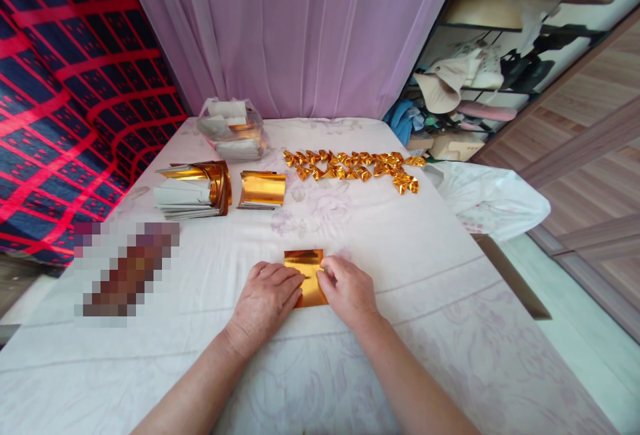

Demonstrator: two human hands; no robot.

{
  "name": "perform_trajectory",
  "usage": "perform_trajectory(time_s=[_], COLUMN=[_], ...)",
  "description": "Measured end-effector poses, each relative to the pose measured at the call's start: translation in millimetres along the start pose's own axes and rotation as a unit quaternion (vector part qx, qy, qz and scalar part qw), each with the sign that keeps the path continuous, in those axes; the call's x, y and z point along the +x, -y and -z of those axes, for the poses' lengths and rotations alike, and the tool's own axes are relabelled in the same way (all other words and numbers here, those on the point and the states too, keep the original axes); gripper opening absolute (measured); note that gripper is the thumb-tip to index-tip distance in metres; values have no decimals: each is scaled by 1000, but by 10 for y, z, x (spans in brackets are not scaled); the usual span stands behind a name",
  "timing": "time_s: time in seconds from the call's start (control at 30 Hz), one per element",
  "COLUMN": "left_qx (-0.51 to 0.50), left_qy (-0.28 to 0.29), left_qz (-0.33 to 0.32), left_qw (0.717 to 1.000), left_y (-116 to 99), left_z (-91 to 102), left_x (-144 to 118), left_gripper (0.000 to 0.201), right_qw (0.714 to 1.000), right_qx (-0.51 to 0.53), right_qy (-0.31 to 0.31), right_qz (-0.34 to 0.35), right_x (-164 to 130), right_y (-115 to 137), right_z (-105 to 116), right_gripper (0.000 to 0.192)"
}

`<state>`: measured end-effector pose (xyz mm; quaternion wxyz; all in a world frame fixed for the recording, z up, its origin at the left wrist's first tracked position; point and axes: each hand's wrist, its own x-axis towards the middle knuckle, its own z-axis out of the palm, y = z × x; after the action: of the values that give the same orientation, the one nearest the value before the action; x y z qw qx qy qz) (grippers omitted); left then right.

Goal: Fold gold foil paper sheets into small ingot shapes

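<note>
Gold paper sheet [306, 275] lay on the bed [400, 275], left hand [267, 298] pressing it flat-palmed, right hand [347, 290] pinching its edge.

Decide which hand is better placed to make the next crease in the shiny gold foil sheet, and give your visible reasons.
Probably the right hand: its fingertips already pinch the upper right edge of the shiny gold foil sheet. The left hand lies flat across the sheet's left side, pinning it to the white floral cloth.
</note>
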<state>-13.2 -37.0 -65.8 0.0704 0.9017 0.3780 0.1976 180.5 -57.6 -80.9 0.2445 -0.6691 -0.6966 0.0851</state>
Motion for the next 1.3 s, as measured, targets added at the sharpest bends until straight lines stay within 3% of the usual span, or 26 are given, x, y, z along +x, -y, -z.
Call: perform_trajectory(time_s=[0.43,0.67,1.3], left_qx=[-13,-18,-44], left_qy=[8,25,57], left_qz=[7,15,38], left_qw=[1000,999,997], left_y=[-2,0,16], left_z=[-39,-40,14], left_x=[-14,-15,-8], left_gripper=[22,24,28], right_qw=[999,1000,992], right_qx=[-27,-14,47], right_qy=[35,2,51], right_qz=[10,15,110], right_x=[19,6,-5], right_y=[7,-38,-153], right_z=[45,20,98], right_gripper=[13,13,28])
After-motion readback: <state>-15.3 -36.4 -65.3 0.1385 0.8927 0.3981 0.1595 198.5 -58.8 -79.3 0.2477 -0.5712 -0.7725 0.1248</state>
